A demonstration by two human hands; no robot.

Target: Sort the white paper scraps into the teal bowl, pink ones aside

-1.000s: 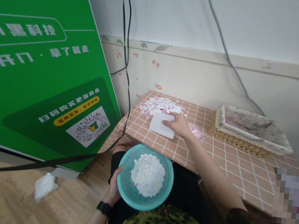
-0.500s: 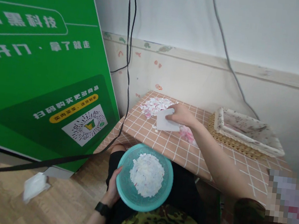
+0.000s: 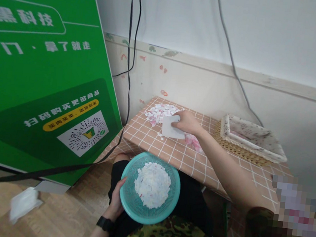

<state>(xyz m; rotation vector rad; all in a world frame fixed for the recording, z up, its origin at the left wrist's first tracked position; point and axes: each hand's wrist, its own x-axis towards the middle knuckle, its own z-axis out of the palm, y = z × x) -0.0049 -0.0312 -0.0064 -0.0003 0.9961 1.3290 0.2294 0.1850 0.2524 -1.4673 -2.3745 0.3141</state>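
Note:
My left hand (image 3: 117, 197) is closed on the left rim of a teal plastic colander (image 3: 127, 191), held over my lap. A heap of white paper scraps (image 3: 152, 184), with a few coloured bits, fills its middle. Over the table my right hand (image 3: 184, 122) grips a flat white plastic scraper (image 3: 170, 129) by its upper right corner. The scraper stands close to the near right side of a pile of white and pink paper scraps (image 3: 158, 114) and hides part of it. Pink-and-white material (image 3: 193, 142) lies under my right forearm; its kind is unclear.
The table has a brown checked cloth (image 3: 155, 141). A cloth-lined wicker basket (image 3: 252, 142) stands at its right rear. A green panel (image 3: 52, 64) rises at left, with black cables (image 3: 127, 103) hanging before it. A white plastic bag (image 3: 24, 204) lies on the floor.
The view has shifted slightly, so most things sit a little further left. My right hand still holds the scraper beside the pile, and my left hand keeps its hold on the colander.

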